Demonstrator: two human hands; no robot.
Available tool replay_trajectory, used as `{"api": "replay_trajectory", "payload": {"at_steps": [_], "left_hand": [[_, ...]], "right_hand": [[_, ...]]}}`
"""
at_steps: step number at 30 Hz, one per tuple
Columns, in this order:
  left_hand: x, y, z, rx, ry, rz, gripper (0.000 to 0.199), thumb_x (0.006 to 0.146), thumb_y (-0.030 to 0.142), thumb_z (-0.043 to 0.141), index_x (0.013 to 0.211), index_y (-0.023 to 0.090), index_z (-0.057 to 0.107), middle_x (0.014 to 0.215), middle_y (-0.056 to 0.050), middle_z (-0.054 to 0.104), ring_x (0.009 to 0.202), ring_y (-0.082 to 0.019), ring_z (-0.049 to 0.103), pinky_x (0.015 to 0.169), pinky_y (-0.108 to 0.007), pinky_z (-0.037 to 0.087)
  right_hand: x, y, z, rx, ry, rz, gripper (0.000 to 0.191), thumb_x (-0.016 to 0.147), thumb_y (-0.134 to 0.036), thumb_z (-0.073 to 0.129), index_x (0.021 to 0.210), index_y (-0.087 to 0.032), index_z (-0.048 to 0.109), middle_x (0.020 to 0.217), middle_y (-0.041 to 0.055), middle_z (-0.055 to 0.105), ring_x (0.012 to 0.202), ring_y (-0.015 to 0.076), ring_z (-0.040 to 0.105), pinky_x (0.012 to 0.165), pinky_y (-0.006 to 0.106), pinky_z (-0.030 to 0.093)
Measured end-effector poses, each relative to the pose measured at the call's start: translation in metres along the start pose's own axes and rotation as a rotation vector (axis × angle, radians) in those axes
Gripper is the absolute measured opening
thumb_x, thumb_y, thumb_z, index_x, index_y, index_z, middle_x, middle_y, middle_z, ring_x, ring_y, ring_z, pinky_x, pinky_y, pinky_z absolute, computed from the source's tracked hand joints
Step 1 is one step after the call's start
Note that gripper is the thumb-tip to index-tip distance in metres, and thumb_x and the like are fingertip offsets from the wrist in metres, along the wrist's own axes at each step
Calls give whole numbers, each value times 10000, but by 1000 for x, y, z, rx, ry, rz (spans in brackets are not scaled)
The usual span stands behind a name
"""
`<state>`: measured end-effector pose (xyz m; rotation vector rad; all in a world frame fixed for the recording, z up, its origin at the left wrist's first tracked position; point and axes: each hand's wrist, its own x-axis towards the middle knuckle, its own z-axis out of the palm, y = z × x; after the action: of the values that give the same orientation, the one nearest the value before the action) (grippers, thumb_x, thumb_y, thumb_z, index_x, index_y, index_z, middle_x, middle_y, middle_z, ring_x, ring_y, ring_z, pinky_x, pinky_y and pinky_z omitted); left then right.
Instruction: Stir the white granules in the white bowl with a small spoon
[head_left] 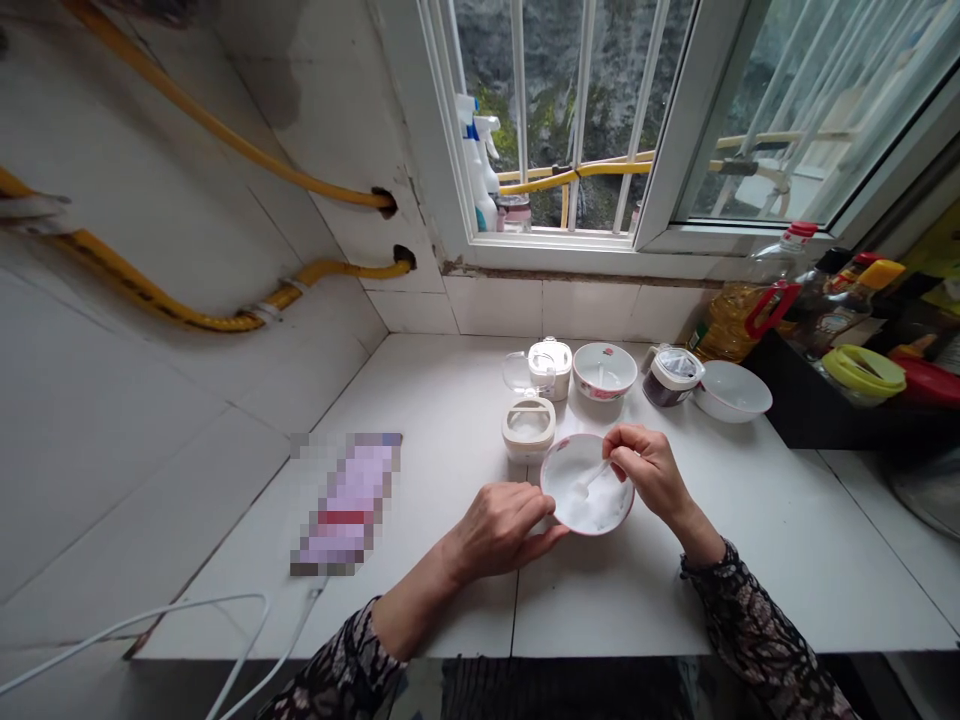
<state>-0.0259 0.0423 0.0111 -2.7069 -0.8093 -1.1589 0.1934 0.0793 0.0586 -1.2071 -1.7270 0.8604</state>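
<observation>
The left hand [504, 530] grips the near-left rim of 1 bowl of white powder [592, 512], thumb below, other fingers bunched together. The right hand [646, 470] pinches a small white spoon [591, 482] between thumb and fingers, its tip in the powder. The bowl rests on the white counter [600, 610], just beside 1 open container [529, 425] (cream-rimmed).

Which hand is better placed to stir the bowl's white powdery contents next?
Right, I'd judge. The right hand pinches the white spoon, its tip in the white powdery contents, while the left hand grips the left side of the bowl, which should help steady it.
</observation>
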Motion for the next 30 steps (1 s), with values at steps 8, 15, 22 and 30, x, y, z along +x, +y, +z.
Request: {"api": "replay_trajectory", "payload": {"at_steps": [8, 15, 22, 30], "left_hand": [[0, 0, 1, -3, 5, -2, 226, 986, 322, 483, 803, 190, 492, 598, 31, 546, 505, -115, 503, 479, -264, 342], [0, 0, 0, 8, 8, -7, 240, 985, 324, 481, 784, 192, 495, 593, 37, 542, 503, -107, 498, 475, -260, 338], [0, 0, 0, 9, 2, -3, 230, 982, 323, 480, 794, 193, 500, 593, 38, 548, 499, -104, 500, 475, -258, 343], [1, -1, 0, -5, 18, 16, 223, 988, 315, 477, 803, 190, 486, 598, 36, 548, 497, -109, 501, 472, -252, 347]], "right_hand": [[1, 4, -2, -55, -48, -75, 165, 659, -175, 442, 554, -223, 561, 504, 1, 526, 709, 198, 523, 668, 289, 405], [-1, 5, 1, -88, -141, -180, 177, 676, -144, 449, 586, -218, 582, 533, 5, 548, 727, 197, 498, 721, 306, 410], [1, 2, 2, 205, -150, 45, 145, 645, -182, 475, 558, -200, 590, 437, -29, 491, 516, 138, 450, 521, 258, 350], [12, 11, -3, 484, 1, 246, 110, 575, -228, 529, 524, -172, 609, 377, -41, 467, 393, 95, 387, 454, 245, 291]]}}
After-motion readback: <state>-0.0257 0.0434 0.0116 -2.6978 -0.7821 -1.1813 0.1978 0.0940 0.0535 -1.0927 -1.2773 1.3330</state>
